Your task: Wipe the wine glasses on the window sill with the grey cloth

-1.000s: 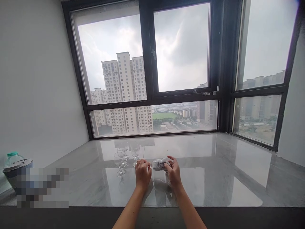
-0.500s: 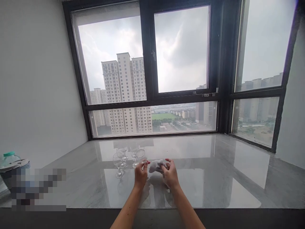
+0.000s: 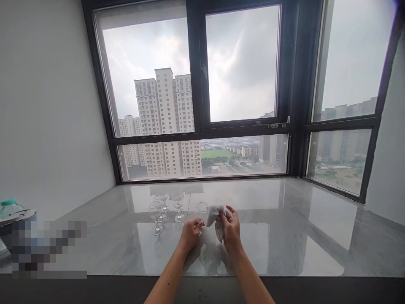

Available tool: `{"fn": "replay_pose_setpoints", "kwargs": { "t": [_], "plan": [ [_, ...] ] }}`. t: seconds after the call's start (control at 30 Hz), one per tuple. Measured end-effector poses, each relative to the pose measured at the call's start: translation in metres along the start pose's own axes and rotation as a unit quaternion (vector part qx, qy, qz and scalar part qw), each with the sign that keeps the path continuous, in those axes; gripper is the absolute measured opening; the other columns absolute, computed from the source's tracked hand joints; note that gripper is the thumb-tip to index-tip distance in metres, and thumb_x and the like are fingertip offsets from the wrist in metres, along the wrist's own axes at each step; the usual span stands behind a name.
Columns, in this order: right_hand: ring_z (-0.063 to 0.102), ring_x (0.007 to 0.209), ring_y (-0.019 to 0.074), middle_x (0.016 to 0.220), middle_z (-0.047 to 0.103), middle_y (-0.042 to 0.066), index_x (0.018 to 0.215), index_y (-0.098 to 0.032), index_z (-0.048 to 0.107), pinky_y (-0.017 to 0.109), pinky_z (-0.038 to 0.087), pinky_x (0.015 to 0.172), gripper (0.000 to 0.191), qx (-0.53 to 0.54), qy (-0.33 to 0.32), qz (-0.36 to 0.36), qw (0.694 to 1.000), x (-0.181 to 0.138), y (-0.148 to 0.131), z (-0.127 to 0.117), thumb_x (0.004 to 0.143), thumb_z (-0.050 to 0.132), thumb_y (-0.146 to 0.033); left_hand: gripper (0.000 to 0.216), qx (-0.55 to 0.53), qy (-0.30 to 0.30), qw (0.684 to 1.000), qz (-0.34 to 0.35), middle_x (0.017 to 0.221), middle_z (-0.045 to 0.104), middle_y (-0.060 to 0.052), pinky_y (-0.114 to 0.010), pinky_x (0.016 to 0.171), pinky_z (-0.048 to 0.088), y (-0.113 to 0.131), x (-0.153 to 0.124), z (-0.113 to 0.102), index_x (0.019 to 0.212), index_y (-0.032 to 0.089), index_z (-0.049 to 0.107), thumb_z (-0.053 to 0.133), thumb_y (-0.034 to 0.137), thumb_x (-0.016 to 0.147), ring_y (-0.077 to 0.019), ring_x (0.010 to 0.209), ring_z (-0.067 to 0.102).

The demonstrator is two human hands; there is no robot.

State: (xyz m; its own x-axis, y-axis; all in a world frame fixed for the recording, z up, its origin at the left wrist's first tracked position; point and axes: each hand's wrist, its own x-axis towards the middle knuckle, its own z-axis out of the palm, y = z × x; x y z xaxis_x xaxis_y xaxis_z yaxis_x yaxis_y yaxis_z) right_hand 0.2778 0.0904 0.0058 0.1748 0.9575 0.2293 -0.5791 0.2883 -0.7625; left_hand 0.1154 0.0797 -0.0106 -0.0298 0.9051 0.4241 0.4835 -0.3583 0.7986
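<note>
My left hand [image 3: 190, 232] is closed around the stem of a clear wine glass [image 3: 201, 210], which stands upright above the grey marble sill [image 3: 268, 236]. My right hand [image 3: 230, 228] pinches a small white cloth [image 3: 215, 216] that covers the right side of the glass bowl and hangs down a little. Both hands are close together, near the middle front of the sill. Three more clear wine glasses [image 3: 164, 209] stand upright just left of my left hand.
A big black-framed window [image 3: 199, 93] closes off the far side of the sill, and a white wall [image 3: 47, 118] the left. At the far left edge sit a green-capped bottle [image 3: 9, 207] and a blurred object. The sill's dark front edge [image 3: 95, 289] runs along the bottom.
The glass has gone from lying sideways between my hands to upright. The cloth has come off most of the bowl and now hangs from my right hand.
</note>
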Motion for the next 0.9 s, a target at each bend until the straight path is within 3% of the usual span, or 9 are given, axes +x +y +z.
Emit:
{"fn": "replay_pose_setpoints", "kwargs": {
  "t": [0.1,0.23,0.3,0.4,0.5,0.6,0.7,0.9],
  "plan": [
    [0.067,0.087,0.0197,0.096,0.068,0.003,0.119,-0.025,0.045,0.033,0.054,0.077,0.062,-0.026,0.072,-0.037,0.996,0.008,-0.001,-0.008,0.070,0.074,-0.049,0.028,0.018,-0.007,1.000,-0.007,0.088,0.075,-0.009,-0.030,0.074,0.048,0.001,-0.001,0.000,0.094,0.018,0.073,0.052,0.035,0.083,-0.0195,0.081,0.067],
    [0.064,0.093,0.0207,0.103,0.066,0.007,0.120,-0.022,0.046,0.035,0.051,0.082,0.053,-0.220,0.143,-0.161,0.951,0.034,-0.018,-0.047,0.076,0.066,-0.045,0.031,0.033,-0.012,0.999,-0.014,0.087,0.075,-0.008,-0.031,0.075,0.049,-0.003,0.000,0.000,0.095,0.018,0.072,0.049,0.037,0.086,-0.0203,0.083,0.068],
    [0.063,0.094,0.0224,0.108,0.066,0.009,0.123,-0.022,0.045,0.036,0.048,0.082,0.049,-0.370,0.116,-0.212,0.897,0.050,-0.035,-0.083,0.080,0.058,-0.042,0.034,0.052,-0.012,0.999,-0.012,0.085,0.074,-0.008,-0.030,0.073,0.048,-0.005,0.001,-0.001,0.095,0.018,0.071,0.047,0.040,0.087,-0.0201,0.079,0.067],
    [0.060,0.098,0.0243,0.111,0.065,0.010,0.123,-0.023,0.049,0.033,0.044,0.075,0.039,-0.581,0.090,-0.229,0.776,0.068,-0.060,-0.139,0.085,0.047,-0.031,0.038,0.089,-0.011,0.996,0.004,0.086,0.074,-0.007,-0.031,0.071,0.047,-0.006,0.003,-0.001,0.100,0.019,0.071,0.044,0.043,0.090,-0.0206,0.078,0.066],
    [0.059,0.098,0.0241,0.111,0.065,0.009,0.125,-0.021,0.047,0.031,0.040,0.071,0.039,-0.641,0.158,-0.203,0.723,0.076,-0.073,-0.173,0.087,0.042,-0.026,0.037,0.126,0.006,0.991,0.040,0.090,0.071,-0.007,-0.031,0.075,0.047,-0.007,0.006,-0.002,0.091,0.022,0.071,0.042,0.045,0.091,-0.0200,0.082,0.065],
    [0.059,0.096,0.0227,0.109,0.065,0.009,0.126,-0.019,0.046,0.029,0.037,0.067,0.038,-0.662,0.186,-0.177,0.704,0.077,-0.072,-0.177,0.089,0.042,-0.024,0.040,0.181,0.036,0.981,0.061,0.078,0.065,-0.006,-0.028,0.070,0.044,-0.010,0.008,-0.002,0.065,0.020,0.063,0.042,0.043,0.090,-0.0170,0.071,0.059],
    [0.058,0.098,0.0220,0.105,0.064,0.010,0.127,-0.019,0.046,0.028,0.035,0.064,0.038,-0.692,0.142,-0.186,0.683,0.077,-0.066,-0.169,0.090,0.041,-0.019,0.039,0.217,0.050,0.974,0.048,0.063,0.059,-0.003,-0.027,0.064,0.038,-0.014,0.010,-0.001,0.056,0.020,0.055,0.047,0.042,0.086,-0.0166,0.064,0.053],
    [0.059,0.091,0.0203,0.101,0.063,0.010,0.131,-0.018,0.043,0.026,0.036,0.065,0.043,-0.697,0.117,-0.208,0.677,0.079,-0.061,-0.167,0.089,0.045,-0.014,0.036,0.210,-0.036,0.977,0.021,0.061,0.063,-0.002,-0.026,0.060,0.030,-0.012,0.021,0.009,0.058,0.018,0.062,0.052,0.043,0.082,-0.0153,0.061,0.053]
  ]
}}
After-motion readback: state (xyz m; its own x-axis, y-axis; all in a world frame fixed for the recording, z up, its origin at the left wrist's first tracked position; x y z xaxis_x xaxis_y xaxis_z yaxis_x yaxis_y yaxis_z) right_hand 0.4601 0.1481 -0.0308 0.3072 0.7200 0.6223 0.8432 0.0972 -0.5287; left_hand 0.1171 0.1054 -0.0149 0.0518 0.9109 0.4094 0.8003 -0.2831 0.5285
